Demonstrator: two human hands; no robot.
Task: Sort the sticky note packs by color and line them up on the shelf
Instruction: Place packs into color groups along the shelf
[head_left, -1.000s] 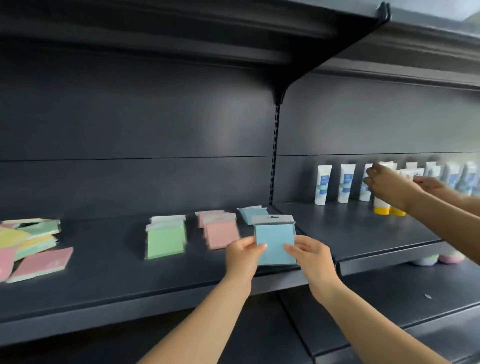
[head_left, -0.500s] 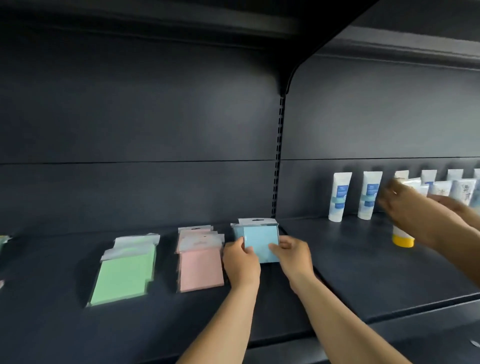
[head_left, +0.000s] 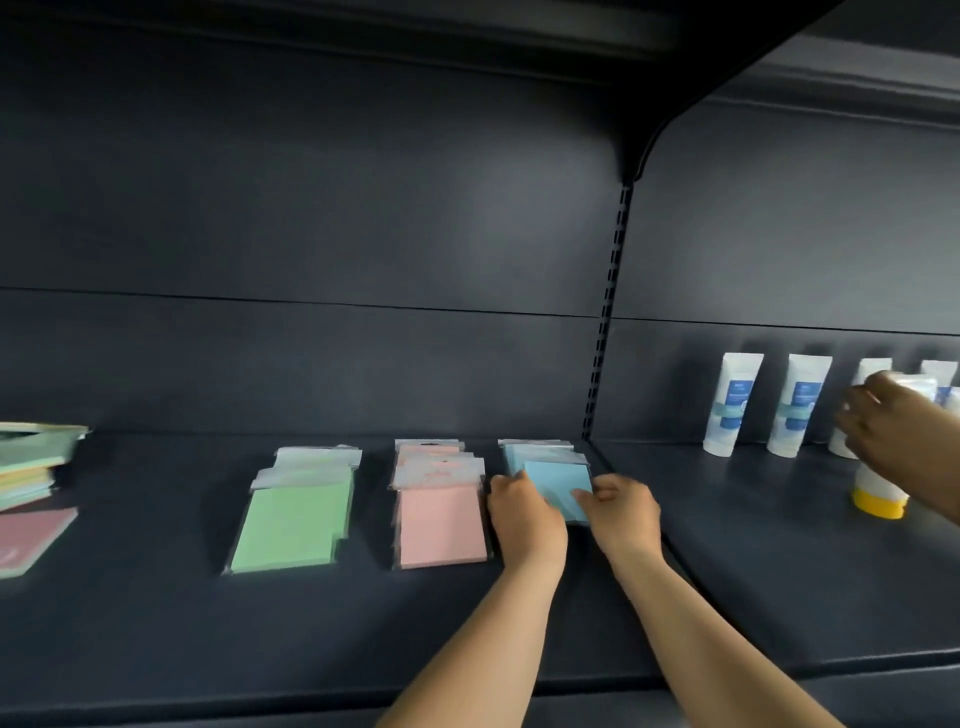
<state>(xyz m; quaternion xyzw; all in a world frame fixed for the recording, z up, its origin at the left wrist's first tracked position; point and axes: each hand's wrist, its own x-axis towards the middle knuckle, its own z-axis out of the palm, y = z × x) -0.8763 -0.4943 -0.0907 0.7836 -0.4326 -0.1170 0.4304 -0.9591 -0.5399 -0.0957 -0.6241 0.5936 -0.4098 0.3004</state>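
Blue pack (head_left: 558, 486) held by both hands

mixed packs (head_left: 31, 462) cut by left edge | another person's hand (head_left: 891, 431) blurred (hides tubes)

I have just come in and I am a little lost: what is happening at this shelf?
A person is sorting sticky note packs by color. Both hands, left hand and right hand, hold a blue pack over the blue stack. The green stack and pink stack lie beside it; unsorted packs wait at far left. Another person's hand handles tubes.
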